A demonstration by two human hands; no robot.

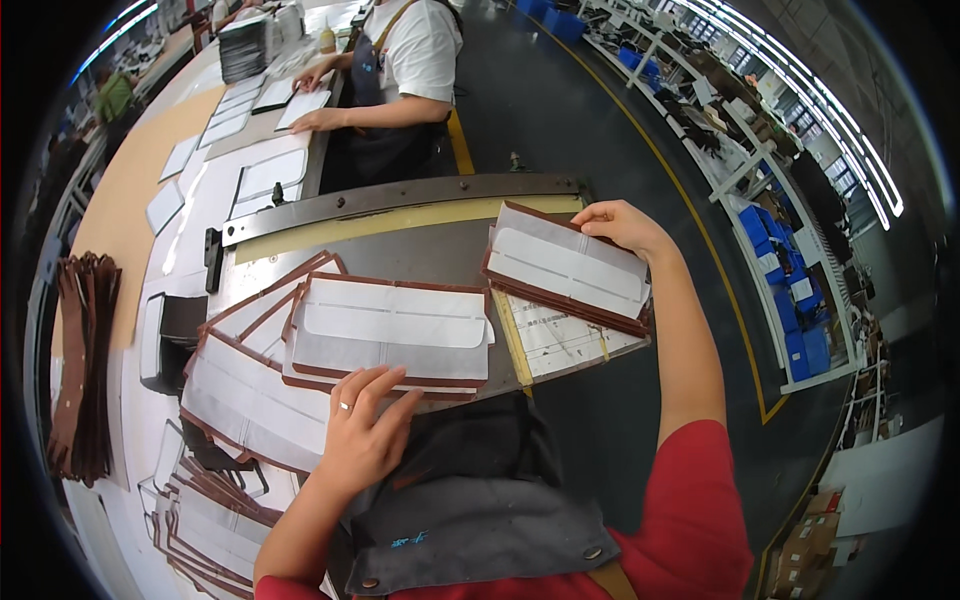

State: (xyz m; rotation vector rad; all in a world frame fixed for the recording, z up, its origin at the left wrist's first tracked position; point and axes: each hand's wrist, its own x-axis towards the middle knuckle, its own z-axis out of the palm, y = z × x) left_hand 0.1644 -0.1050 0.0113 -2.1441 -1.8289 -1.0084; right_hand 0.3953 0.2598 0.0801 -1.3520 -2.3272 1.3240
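My right hand [622, 228] grips the far right corner of a stack of brown-edged panels [570, 262], flat pieces with white and grey facing and a slotted strip. This stack lies on the right end of a metal plate [440, 250]. My left hand [368, 425] rests its fingertips at the near edge of a second stack of brown-edged panels [390, 312], fingers apart and not wrapped round it. More such panels [255, 400] lie fanned out to the left, partly beneath the middle stack. How many pieces my right fingers pinch is hidden.
A metal bar [400, 200] runs along the plate's far edge. Brown strips [85, 365] hang in a bundle at far left. A co-worker [415, 60] handles white panels across the table. Shelving with blue bins [800, 340] lines the right, beyond the dark floor.
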